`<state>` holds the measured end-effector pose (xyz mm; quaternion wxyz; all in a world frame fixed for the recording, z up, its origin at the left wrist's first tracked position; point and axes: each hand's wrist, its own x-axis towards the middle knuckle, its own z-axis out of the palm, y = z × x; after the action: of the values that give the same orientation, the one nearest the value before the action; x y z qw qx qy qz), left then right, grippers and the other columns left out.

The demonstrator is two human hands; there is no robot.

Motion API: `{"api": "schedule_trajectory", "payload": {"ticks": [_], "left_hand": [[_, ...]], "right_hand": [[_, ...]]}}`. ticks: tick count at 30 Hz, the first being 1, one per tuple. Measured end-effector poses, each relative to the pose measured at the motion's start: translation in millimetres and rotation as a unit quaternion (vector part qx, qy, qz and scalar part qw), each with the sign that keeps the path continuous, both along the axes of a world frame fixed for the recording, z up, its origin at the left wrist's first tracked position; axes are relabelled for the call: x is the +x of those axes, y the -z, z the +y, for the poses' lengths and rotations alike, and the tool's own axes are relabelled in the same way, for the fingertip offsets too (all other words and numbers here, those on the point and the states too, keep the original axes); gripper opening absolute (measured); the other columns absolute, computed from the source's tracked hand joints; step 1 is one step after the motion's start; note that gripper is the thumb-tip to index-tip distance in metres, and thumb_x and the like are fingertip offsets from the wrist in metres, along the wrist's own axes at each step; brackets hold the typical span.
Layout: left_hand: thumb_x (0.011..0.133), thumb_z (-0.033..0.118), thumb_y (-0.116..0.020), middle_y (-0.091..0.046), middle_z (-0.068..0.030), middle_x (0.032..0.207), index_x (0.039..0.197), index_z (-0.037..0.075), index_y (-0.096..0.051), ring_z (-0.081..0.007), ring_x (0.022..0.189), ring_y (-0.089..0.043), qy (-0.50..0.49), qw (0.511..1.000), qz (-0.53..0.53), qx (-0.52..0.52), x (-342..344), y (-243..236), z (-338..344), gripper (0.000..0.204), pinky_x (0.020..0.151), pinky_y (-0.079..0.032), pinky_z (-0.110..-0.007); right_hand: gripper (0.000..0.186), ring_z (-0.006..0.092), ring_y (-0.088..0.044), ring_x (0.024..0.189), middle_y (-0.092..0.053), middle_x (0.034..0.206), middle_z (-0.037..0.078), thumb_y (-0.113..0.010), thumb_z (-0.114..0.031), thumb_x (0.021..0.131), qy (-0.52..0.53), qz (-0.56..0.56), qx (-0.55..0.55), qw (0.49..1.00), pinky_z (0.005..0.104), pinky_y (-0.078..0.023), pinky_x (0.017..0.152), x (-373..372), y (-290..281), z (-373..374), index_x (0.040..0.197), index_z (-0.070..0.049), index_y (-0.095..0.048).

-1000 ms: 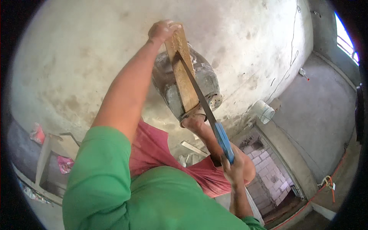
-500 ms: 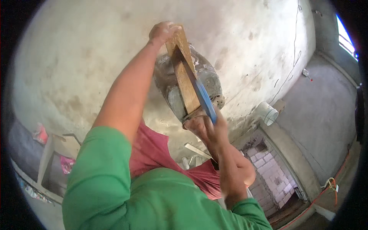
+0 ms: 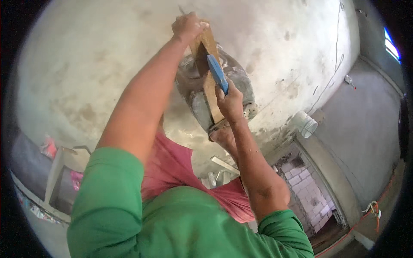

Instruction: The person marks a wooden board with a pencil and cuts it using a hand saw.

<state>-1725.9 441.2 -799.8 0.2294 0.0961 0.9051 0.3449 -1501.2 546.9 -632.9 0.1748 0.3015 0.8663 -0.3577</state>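
A narrow wooden board lies lengthwise over a worn grey, bulging object, perhaps a drum or bucket. At the board's far end, my left hand is closed around its edge. My right hand grips the blue handle of a handsaw, whose dark blade slants across the board toward my left hand. The blade is seen nearly edge-on, so its contact with the wood is hard to make out. Close to the board's near end is my lower leg.
A white bucket lies tipped at the right, beside a raised ledge. Pale blocks show in a recess at the lower right, with an orange cable beyond. A loose wood strip lies below the board; a pink bag is far left.
My right hand has pushed the saw forward along its blade, bringing the blue handle much nearer the board's far end. My left hand keeps hold of the board.
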Motion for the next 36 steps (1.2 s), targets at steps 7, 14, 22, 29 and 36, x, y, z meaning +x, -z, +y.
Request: {"api": "schedule_trajectory", "payload": {"ticks": [7, 14, 22, 29, 36], "left_hand": [[0.067, 0.043, -0.085, -0.069, -0.0203, 0.101, 0.110, 0.004, -0.060, -0.0400, 0.097, -0.067, -0.033, 0.999, -0.008, -0.009, 1.2, 5.0, 0.4, 0.063, 0.084, -0.052, -0.049], [0.067, 0.042, -0.085, -0.067, -0.0183, 0.100, 0.108, 0.004, -0.056, -0.0367, 0.095, -0.067, -0.038, 0.999, -0.018, 0.032, -2.5, 8.9, -9.5, 0.063, 0.083, -0.052, -0.047], [0.067, 0.045, -0.083, -0.069, -0.0175, 0.105, 0.113, 0.006, -0.059, -0.0353, 0.099, -0.067, -0.021, 0.996, -0.005, 0.083, -1.1, 7.7, 5.2, 0.065, 0.084, -0.052, -0.046], [0.067, 0.044, -0.082, -0.069, -0.0191, 0.117, 0.122, 0.008, -0.062, -0.0356, 0.108, -0.066, -0.014, 0.999, -0.041, 0.003, -3.6, 13.7, -14.5, 0.069, 0.090, -0.052, -0.044], [0.067, 0.042, -0.082, -0.069, -0.0186, 0.116, 0.124, 0.005, -0.062, -0.0347, 0.110, -0.066, 0.004, 0.999, -0.027, 0.033, -3.5, 11.5, -4.2, 0.071, 0.094, -0.051, -0.044]], "right_hand": [[0.035, 0.0444, -0.067, 0.083, -0.066, 0.083, 0.027, -0.061, -0.024, 0.092, -0.080, -0.041, 0.013, 0.996, 0.0455, -0.052, 0.075, -10.9, -50.5, 12.0, 0.120, -0.002, -0.062], [0.038, 0.0221, -0.067, 0.090, -0.069, 0.096, 0.017, -0.057, -0.008, 0.091, 0.018, -0.126, -0.017, 0.992, 0.0325, -0.051, 0.083, 131.2, -241.0, 18.7, 0.127, 0.004, -0.059], [0.034, 0.0336, -0.070, 0.083, -0.066, 0.091, 0.027, -0.062, -0.016, 0.096, -0.026, 0.081, 0.023, 0.996, 0.0383, -0.053, 0.076, 41.0, 0.5, 4.8, 0.126, -0.001, -0.059], [0.037, 0.0232, -0.064, 0.082, -0.066, 0.094, 0.017, -0.059, -0.008, 0.091, 0.010, -0.106, -0.012, 0.994, 0.0333, -0.051, 0.076, 131.2, -178.2, 24.8, 0.127, -0.001, -0.060], [0.047, 0.0351, -0.071, 0.090, -0.069, 0.098, 0.024, -0.061, -0.005, 0.090, -0.008, -0.058, -0.002, 0.998, 0.0390, -0.054, 0.078, 112.6, -116.5, 15.3, 0.137, -0.005, -0.054]]}}
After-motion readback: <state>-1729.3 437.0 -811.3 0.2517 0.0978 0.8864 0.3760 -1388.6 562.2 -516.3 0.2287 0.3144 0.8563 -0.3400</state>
